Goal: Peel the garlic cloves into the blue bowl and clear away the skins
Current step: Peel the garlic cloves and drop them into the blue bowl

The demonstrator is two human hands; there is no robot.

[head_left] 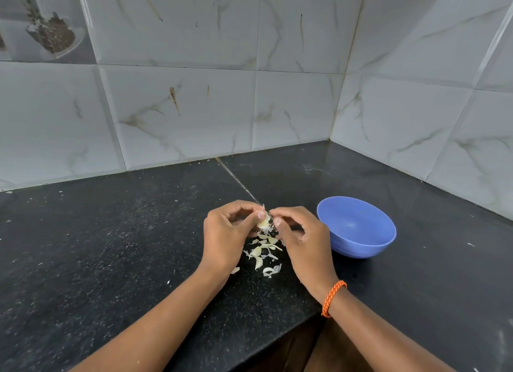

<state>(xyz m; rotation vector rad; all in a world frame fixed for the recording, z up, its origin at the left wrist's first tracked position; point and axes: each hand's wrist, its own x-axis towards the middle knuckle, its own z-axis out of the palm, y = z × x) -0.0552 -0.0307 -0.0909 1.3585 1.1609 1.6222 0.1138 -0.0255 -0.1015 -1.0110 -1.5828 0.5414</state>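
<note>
Currently: garlic clove (263, 221), small, firm, slippery under papery skin, pinched between your left hand (224, 232) and right hand (301, 237); take skin at its tip. Blue bowl (358, 228) right of grip; skins (263, 253) below.

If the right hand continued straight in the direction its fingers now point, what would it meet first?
The right hand points left, so it would probably meet the garlic clove first, then the left hand holding it.
</note>
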